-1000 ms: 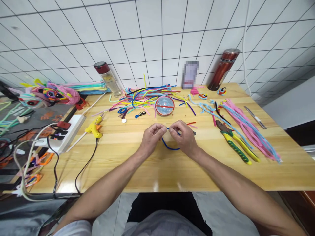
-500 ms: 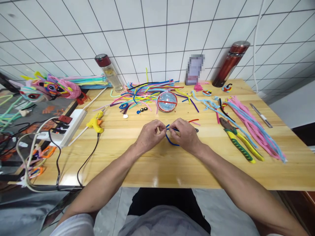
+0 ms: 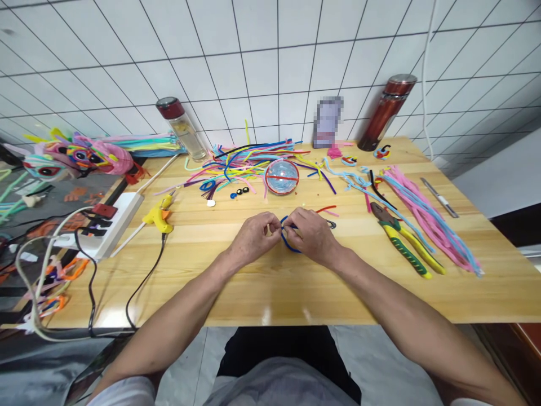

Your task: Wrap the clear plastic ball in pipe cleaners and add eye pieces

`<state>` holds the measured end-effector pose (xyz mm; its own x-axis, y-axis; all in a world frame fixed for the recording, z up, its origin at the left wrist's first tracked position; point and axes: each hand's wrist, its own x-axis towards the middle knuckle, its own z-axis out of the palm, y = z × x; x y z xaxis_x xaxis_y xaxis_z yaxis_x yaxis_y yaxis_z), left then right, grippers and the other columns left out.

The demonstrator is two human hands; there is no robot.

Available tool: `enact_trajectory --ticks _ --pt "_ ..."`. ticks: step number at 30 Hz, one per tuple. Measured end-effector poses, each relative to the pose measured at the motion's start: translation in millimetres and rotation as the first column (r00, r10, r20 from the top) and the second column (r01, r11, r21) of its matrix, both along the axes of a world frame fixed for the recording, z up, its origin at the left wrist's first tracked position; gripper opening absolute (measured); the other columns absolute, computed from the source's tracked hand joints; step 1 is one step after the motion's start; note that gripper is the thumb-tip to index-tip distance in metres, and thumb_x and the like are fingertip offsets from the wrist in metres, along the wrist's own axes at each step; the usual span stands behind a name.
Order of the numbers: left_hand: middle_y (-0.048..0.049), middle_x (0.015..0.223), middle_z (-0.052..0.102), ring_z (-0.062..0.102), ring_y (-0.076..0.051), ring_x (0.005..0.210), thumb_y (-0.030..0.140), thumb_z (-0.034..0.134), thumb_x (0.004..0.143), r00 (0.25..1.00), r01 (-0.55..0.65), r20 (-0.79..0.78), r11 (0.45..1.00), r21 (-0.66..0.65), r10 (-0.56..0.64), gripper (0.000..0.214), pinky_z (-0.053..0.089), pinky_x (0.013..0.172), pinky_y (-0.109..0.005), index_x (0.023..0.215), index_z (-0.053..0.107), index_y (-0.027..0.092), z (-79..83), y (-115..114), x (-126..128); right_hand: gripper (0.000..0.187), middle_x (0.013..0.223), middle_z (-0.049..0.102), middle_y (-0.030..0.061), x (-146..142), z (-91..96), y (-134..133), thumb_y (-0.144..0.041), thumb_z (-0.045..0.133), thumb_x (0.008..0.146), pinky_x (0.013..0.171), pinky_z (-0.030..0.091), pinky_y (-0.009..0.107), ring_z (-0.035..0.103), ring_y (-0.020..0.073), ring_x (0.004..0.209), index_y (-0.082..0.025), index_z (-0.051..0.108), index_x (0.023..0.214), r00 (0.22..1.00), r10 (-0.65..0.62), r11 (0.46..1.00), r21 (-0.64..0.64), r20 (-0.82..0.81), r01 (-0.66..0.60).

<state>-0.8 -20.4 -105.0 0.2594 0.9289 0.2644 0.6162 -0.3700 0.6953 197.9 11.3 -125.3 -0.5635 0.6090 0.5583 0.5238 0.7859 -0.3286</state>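
Observation:
Close together over the middle of the table, my left hand (image 3: 257,231) and my right hand (image 3: 311,234) both pinch a blue pipe cleaner (image 3: 289,243). It curves in a loop between and below the fingertips, and its end is hidden by my fingers. Partly behind my right hand lie scissors, of which one dark handle loop (image 3: 332,224) shows. A short red pipe cleaner (image 3: 326,208) rests just beyond that hand. Farther back sits a round ball wound in light blue with a red band (image 3: 282,177).
Loose coloured pipe cleaners (image 3: 253,158) spread along the back. Pliers (image 3: 401,239), a pink and blue bundle (image 3: 431,208) and a craft knife (image 3: 439,197) lie right. A yellow glue gun (image 3: 159,213) and power strip (image 3: 120,225) stand left. Two bottles, one glass (image 3: 186,135), one red (image 3: 386,113), flank the back.
The camera view has shifted slightly, so the table items appear a little farther left. My fingertips have drawn closer together on the blue pipe cleaner.

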Motion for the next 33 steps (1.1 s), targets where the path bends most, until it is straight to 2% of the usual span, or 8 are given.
enact_trajectory --ticks 6,12,16,21,25,28,31,33 --pt "0.0070 0.059 0.049 0.041 -0.009 0.055 0.018 0.061 0.080 0.995 -0.002 0.100 0.995 -0.097 0.012 0.005 0.036 0.057 -0.022 0.077 0.065 0.019 1.0 1 1 0.012 0.084 0.069 0.0057 0 0.9 -1 -0.018 0.056 0.096 0.074 0.045 0.035 0.062 0.0214 0.081 -0.022 0.065 0.089 1.000 -0.009 0.999 -0.039 0.004 0.010" --pt "0.0066 0.056 0.047 0.037 -0.009 0.053 0.029 0.064 0.080 0.944 -0.047 0.304 0.962 -0.268 0.131 0.011 0.030 0.052 -0.023 0.079 0.066 0.019 -1.1 -1 7 0.010 0.084 0.066 0.0050 -2 0.3 -1 -0.018 0.057 0.094 0.072 0.049 0.034 0.062 0.0205 0.078 -0.023 0.062 0.087 0.983 -0.053 0.990 -0.137 -0.178 0.029" --pt "0.0064 0.058 0.048 0.036 -0.009 0.052 0.036 0.069 0.078 0.848 -0.079 0.477 0.944 -0.322 0.234 0.018 0.029 0.051 -0.023 0.079 0.066 0.018 -3.3 -4 15 0.009 0.081 0.064 0.0030 -6 2.9 -3 -0.019 0.059 0.092 0.070 0.049 0.033 0.061 0.0192 0.075 -0.023 0.061 0.085 0.945 -0.101 0.972 -0.233 -0.310 0.028" --pt "0.0052 0.063 0.053 0.040 -0.008 0.054 0.041 0.076 0.075 0.668 -0.099 0.670 0.932 -0.349 0.322 0.026 0.033 0.053 -0.022 0.077 0.063 0.018 -8.1 -8 28 0.009 0.077 0.063 0.0005 -12 4.1 -8 -0.024 0.062 0.091 0.068 0.048 0.032 0.059 0.0171 0.071 -0.023 0.062 0.081 0.892 -0.185 0.914 -0.405 -0.412 0.002" --pt "0.0063 0.062 0.052 0.040 -0.007 0.050 0.045 0.079 0.075 0.567 -0.044 0.738 0.908 -0.416 0.366 0.032 0.032 0.050 -0.021 0.081 0.063 0.018 -15.8 -7 32 0.010 0.077 0.065 -0.0001 -13 3.3 -8 -0.027 0.062 0.090 0.069 0.049 0.031 0.059 0.0162 0.070 -0.023 0.064 0.081 0.867 -0.232 0.873 -0.488 -0.440 -0.014" --pt "0.0073 0.058 0.049 0.039 -0.007 0.048 0.048 0.078 0.078 0.615 -0.006 0.713 0.906 -0.422 0.336 0.033 0.031 0.048 -0.022 0.086 0.065 0.018 -18.1 -5 28 0.009 0.077 0.066 0.0000 -10 4.1 -5 -0.027 0.062 0.089 0.069 0.049 0.031 0.059 0.0162 0.070 -0.023 0.064 0.081 0.870 -0.237 0.875 -0.484 -0.431 -0.002" --pt "0.0063 0.059 0.049 0.040 -0.009 0.051 0.046 0.071 0.085 0.740 -0.045 0.612 0.929 -0.367 0.278 0.028 0.031 0.050 -0.023 0.090 0.068 0.018 -15.8 -2 19 0.008 0.077 0.065 0.0001 -6 3.8 -2 -0.024 0.063 0.090 0.068 0.048 0.031 0.058 0.0160 0.069 -0.023 0.064 0.082 0.892 -0.205 0.907 -0.420 -0.404 0.018" --pt "0.0057 0.061 0.049 0.039 -0.009 0.053 0.040 0.068 0.088 0.842 -0.096 0.491 0.957 -0.274 0.225 0.022 0.031 0.051 -0.023 0.089 0.070 0.018 -12.6 -1 13 0.008 0.077 0.064 0.0004 -4 1.9 -1 -0.022 0.062 0.090 0.068 0.048 0.031 0.058 0.0162 0.069 -0.023 0.063 0.082 0.913 -0.174 0.933 -0.358 -0.369 0.034"
